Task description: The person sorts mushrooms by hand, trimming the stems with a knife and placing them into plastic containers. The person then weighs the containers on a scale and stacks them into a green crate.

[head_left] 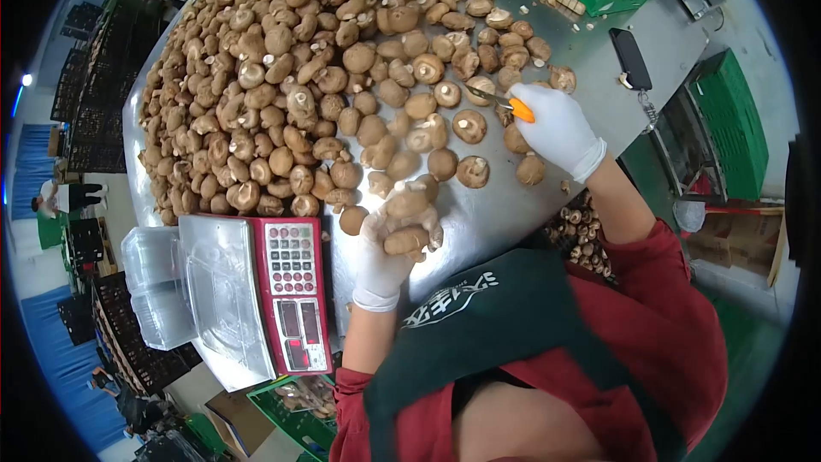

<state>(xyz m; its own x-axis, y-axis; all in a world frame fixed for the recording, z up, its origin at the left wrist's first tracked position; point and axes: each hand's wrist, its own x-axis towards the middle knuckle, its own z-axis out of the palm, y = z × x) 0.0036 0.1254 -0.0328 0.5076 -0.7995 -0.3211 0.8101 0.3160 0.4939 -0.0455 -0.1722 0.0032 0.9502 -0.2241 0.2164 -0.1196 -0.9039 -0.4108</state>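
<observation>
One apron [517,312] shows, left grip [398,235] cradling perhaps three mushrooms [404,241], right grip [556,127] clasping one knife [516,108].

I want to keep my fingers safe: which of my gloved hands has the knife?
Your right hand: it grips the orange-handled knife, while your left hand holds mushrooms and no blade.

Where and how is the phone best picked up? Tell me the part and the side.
Grip the phone by its two long edges, around the middle, coming from above. It lies flat on the table and is long and slim, so a pinch across its width looks best. The right hand is nearer but holds the knife, which should probably be put down first.
</observation>
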